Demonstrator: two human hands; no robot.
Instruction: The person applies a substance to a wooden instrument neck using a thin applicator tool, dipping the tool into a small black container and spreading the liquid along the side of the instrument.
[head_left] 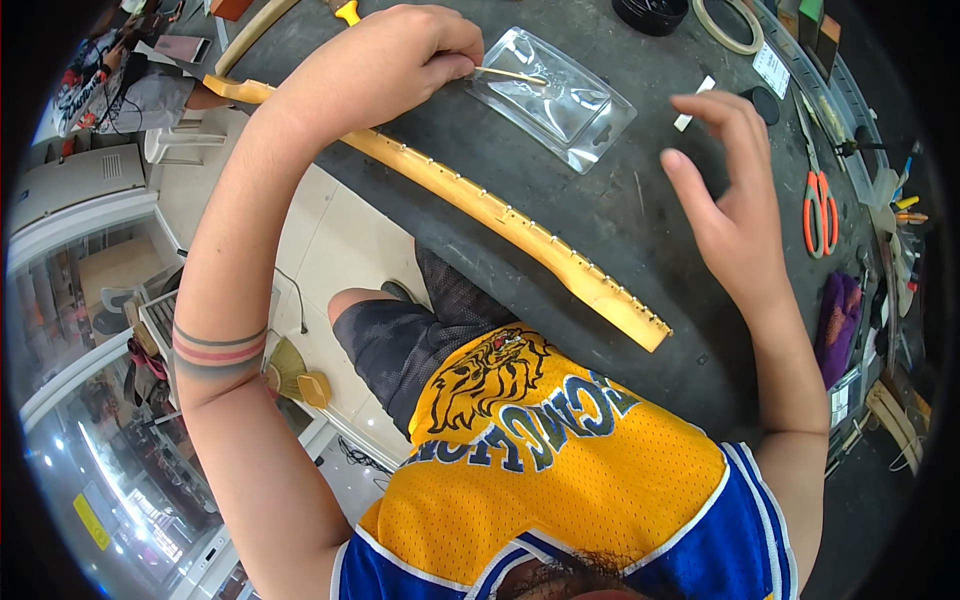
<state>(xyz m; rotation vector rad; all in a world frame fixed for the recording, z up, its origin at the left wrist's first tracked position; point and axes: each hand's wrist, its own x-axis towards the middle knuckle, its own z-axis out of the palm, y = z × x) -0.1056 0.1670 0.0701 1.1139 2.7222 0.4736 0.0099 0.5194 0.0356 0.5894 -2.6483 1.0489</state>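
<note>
Left hand [425, 62]: fingers pinched on slim pale wooden stick [510, 74]; tip over clear plastic blister tray [592, 140] on dark table [650, 240]. Right hand [735, 190]: fingers spread, empty. Yellow-wood fretted guitar neck [480, 201] near table edge. Judged step: working stick in tray; next move calls for steady tip.

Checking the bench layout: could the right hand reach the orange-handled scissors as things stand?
Probably yes: the right hand looks empty, and the scissors lie close to its right on the bench, with nothing visible between.
</note>
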